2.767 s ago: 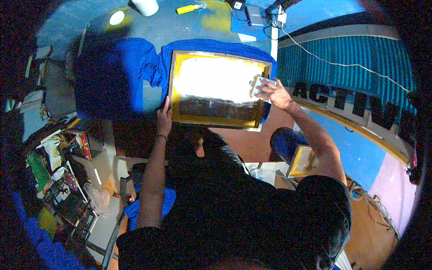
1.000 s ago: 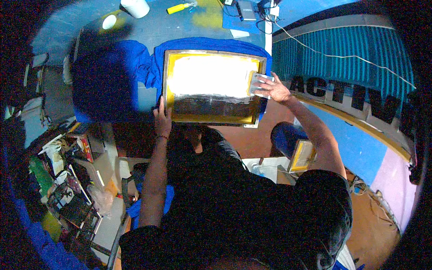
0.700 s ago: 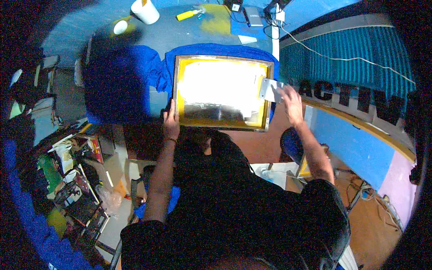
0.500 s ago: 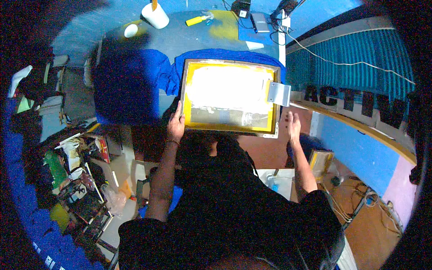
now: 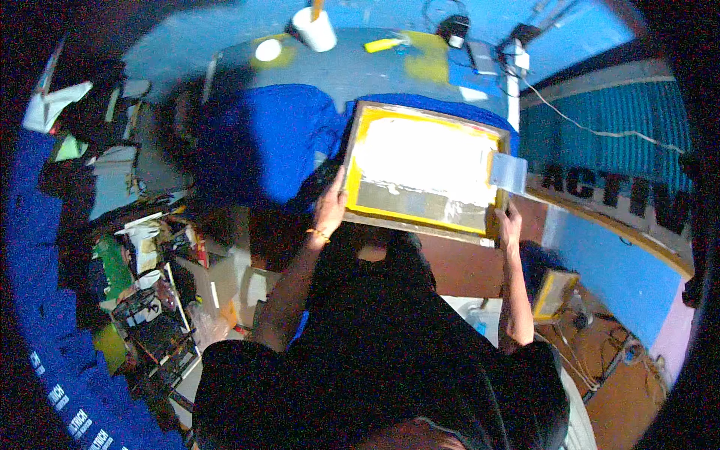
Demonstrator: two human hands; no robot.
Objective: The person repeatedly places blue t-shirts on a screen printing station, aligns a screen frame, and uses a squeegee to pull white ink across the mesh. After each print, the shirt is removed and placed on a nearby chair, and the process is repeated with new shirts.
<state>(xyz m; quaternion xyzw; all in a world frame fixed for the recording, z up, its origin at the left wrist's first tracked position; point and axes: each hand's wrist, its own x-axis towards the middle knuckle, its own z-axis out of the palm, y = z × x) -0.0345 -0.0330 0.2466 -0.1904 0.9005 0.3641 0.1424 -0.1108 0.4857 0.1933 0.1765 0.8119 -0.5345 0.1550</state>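
Note:
My left hand (image 5: 331, 201) grips the left side of a wooden screen frame (image 5: 420, 226) with yellow inner edging, its mesh (image 5: 420, 157) largely covered by bright white ink and greyer toward the near edge. My right hand (image 5: 509, 221) is closed on the frame's lower right side. Just above that hand, a pale metal scraper (image 5: 508, 174) rests across the right rim, untouched by my fingers. Crumpled blue fabric (image 5: 274, 135) lies beside and behind the frame on the grey table (image 5: 382, 75).
A white container with a stick (image 5: 313, 31), a white disc (image 5: 268, 50), a yellow-handled tool (image 5: 379, 45) and cabled devices (image 5: 481, 58) sit along the back. Piled boards and papers (image 5: 142, 285) fill the left. A lettered panel (image 5: 607, 195) runs along the right; another frame (image 5: 555, 292) leans below.
My right hand has let go of the scraper and moved down onto the frame's right side, leaving the scraper on the rim. The whole view has swung, shifting the scene rightward.

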